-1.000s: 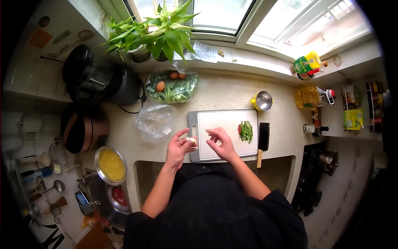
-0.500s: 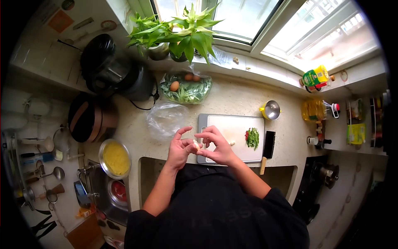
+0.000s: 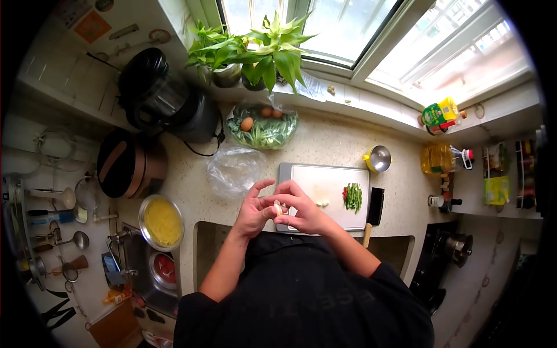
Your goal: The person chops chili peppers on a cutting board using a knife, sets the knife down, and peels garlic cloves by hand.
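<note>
Between the fingertips of both hands is a small pale piece that looks like a garlic clove (image 3: 278, 209). My left hand (image 3: 253, 212) pinches it from the left, and my right hand (image 3: 300, 210) touches it from the right. Both are over the near left corner of the white cutting board with a grey edge (image 3: 336, 174). On the board, chopped green pieces (image 3: 353, 197) lie beside some red bits (image 3: 344, 192), and small white pieces (image 3: 322, 203) lie nearer my right hand.
A cleaver (image 3: 375, 207) lies right of the board, with a metal cup (image 3: 380, 158) behind. Left are a clear plastic bag (image 3: 235, 171), a bag of greens with eggs (image 3: 264, 130), a bowl of yellow shreds (image 3: 162, 223), and a sink (image 3: 139, 261).
My right hand has moved left to meet my left hand at the small pale piece. White pieces now show on the board. The whole view has shifted slightly.
</note>
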Demonstrator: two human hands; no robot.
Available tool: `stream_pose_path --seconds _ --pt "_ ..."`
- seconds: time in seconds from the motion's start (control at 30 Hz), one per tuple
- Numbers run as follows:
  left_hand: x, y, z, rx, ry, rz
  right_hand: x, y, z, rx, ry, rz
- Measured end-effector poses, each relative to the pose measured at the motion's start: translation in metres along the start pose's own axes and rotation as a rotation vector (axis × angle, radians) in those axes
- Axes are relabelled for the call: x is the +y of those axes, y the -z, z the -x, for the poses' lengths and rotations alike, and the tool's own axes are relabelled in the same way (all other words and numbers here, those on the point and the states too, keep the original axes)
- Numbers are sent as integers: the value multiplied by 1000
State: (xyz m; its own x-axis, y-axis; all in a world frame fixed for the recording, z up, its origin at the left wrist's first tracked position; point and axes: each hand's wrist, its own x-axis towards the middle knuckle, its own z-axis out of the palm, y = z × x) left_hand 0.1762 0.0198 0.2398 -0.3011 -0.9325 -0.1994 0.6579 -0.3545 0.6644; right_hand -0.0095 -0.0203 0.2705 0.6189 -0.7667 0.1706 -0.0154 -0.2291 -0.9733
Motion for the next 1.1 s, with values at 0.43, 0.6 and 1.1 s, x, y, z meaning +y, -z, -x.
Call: stream_pose_path --seconds 0.43,0.6,1.1 --pt "-21 -56 -20 183 -349 -319 -13 -15 7 254 34 332" --pt "-17 -76 -22 290 -336 -273 -15 -15 12 309 39 333" --pt "-26 -72 -22 305 -404 -295 -7 -18 21 336 78 285"
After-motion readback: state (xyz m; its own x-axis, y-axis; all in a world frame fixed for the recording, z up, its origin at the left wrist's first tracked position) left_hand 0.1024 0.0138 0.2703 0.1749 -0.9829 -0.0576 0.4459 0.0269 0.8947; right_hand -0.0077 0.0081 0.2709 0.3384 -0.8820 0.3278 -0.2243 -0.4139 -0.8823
